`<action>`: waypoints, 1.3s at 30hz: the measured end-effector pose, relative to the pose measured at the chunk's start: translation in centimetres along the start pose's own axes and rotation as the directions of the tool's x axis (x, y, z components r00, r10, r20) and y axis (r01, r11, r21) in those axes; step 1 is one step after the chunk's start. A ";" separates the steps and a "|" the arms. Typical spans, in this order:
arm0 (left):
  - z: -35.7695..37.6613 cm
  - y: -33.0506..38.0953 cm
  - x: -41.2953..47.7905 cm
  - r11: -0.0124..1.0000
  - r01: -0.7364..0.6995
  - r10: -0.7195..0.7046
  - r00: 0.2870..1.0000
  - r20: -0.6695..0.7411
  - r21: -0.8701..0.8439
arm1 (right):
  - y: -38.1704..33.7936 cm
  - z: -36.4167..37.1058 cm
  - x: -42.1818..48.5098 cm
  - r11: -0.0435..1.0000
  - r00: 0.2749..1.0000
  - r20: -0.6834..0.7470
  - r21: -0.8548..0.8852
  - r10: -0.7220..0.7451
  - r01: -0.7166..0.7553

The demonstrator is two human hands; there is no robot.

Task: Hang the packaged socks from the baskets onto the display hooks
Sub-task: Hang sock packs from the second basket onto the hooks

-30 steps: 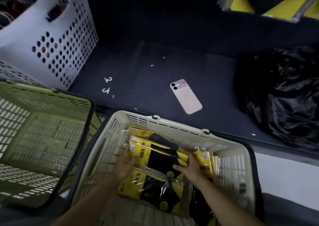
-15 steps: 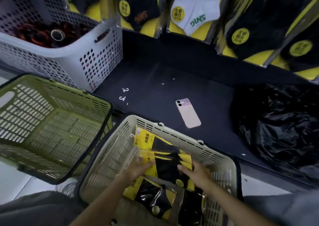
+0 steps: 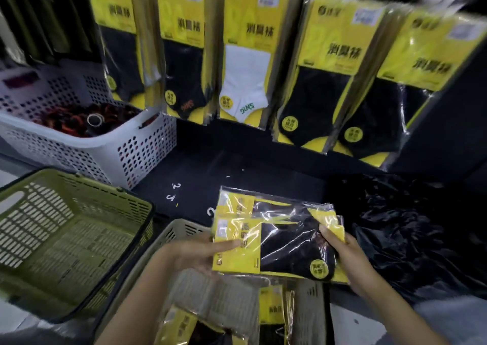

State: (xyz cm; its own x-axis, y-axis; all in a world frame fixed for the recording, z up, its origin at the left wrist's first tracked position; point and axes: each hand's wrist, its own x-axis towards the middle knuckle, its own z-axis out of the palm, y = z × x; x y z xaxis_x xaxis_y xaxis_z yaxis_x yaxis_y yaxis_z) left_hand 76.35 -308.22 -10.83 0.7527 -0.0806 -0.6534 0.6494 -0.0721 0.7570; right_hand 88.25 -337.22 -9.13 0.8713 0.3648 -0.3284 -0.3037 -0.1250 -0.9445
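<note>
A stack of yellow-and-black sock packs [image 3: 279, 241] in clear wrap is held flat above the beige basket [image 3: 184, 231]. My left hand [image 3: 203, 255] grips its left, yellow-card end with the thumb on top. My right hand [image 3: 345, 255] pinches its right end. White plastic hooks stick out at the stack's left edge. More sock packs [image 3: 271, 310] lie in the beige basket below. Rows of hung sock packs [image 3: 245, 54] fill the display wall above; the hooks themselves are hidden.
An olive basket [image 3: 79, 186] stands at left. Behind it is a white perforated basket [image 3: 142, 149] with dark and red items. Two loose white hooks [image 3: 174, 191] lie on the dark shelf. A black plastic bag [image 3: 411, 228] sits at right.
Both hands have lifted the stack of sock packs up out of the beige basket. My view has tilted up, bringing the hung packs into sight; the phone on the shelf is now hidden behind the stack.
</note>
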 end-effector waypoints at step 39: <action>9.6 21.5 -6.4 0.498 -0.842 0.825 0.387 -0.412 0.206 | -17.8 -1.3 -4.7 0.778 0.775 -0.174 0.062 -0.608 0.625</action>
State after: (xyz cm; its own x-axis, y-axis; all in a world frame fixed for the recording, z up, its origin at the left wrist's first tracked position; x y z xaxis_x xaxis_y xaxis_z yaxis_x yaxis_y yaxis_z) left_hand 84.41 -318.75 9.62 0.8717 0.3188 0.3721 -0.3325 -0.1729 0.9271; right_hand 90.10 -337.93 9.18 0.9267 0.1982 0.3193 0.2838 0.1878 -0.9403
